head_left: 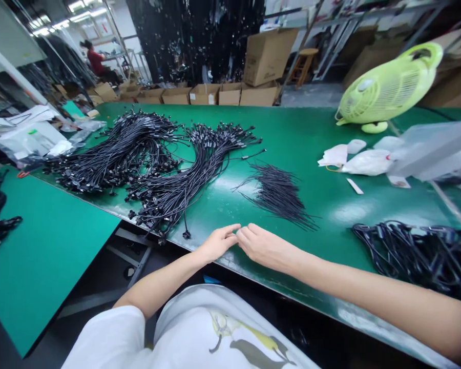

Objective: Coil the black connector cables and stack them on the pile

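Note:
My left hand (218, 244) and my right hand (264, 247) meet fingertip to fingertip, low over the front part of the green table (230, 197). Both are closed in a pinch; anything between the fingers is too small to make out. Just beyond my right hand lies a loose pile of thin black strips, like cable ties (278, 195). To the left of my hands spreads a bundle of black cables (188, 179) with small connectors at their ends. One cable end with a black plug (186, 234) sticks out toward the table's front edge.
A larger heap of black cables (115, 148) lies farther left. Coiled black cables (418, 251) rest at the right. Behind them are white plastic bags (369, 161) and a light green fan (388, 87). Cardboard boxes (203, 95) line the far side, where a person (96, 61) sits.

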The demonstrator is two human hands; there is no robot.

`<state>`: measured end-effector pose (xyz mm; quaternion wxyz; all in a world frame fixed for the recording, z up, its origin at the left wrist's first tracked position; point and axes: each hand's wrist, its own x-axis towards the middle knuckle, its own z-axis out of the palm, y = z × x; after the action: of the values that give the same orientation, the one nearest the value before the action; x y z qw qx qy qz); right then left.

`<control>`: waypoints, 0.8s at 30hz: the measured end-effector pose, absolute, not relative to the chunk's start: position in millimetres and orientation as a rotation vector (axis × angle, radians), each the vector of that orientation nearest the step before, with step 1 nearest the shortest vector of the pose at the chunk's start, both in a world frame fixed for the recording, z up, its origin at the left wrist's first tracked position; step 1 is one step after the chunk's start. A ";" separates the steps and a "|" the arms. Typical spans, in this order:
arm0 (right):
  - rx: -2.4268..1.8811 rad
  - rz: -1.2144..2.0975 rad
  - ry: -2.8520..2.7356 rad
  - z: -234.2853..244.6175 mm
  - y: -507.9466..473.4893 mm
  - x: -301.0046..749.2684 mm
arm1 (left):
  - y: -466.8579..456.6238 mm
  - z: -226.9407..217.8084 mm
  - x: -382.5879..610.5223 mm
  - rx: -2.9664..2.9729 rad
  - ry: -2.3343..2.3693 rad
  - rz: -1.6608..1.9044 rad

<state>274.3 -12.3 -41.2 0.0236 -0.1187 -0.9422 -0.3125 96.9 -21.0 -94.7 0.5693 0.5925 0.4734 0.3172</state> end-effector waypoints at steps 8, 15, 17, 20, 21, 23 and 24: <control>-0.746 -0.931 -3.192 -49.0 -17.0 252.2 | -24.6 -90.3 106.7 1.627 1.212 0.721; -1.239 -0.206 -2.880 -63.4 3.3 256.4 | -19.4 -98.8 112.0 0.942 1.156 0.837; -1.295 -0.183 -2.698 -70.2 2.9 255.8 | -18.2 -100.0 116.6 0.723 1.097 0.913; -1.345 -0.084 -2.440 -74.0 -1.7 251.1 | -14.2 -99.7 124.6 0.556 1.054 1.052; -1.351 0.005 -2.361 -73.0 -3.2 249.3 | -12.2 -98.6 126.3 0.546 1.034 1.080; -1.348 0.294 -2.188 -69.1 -4.8 246.9 | -8.1 -93.8 126.2 0.581 0.981 1.120; -1.340 0.493 -2.088 -67.3 -4.3 246.7 | -6.4 -89.7 124.1 0.640 0.960 1.150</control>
<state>246.7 -4.3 -67.3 0.3014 -0.5053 -0.7870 0.1858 124.1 -6.4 -89.7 0.6863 0.2859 0.4285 0.5135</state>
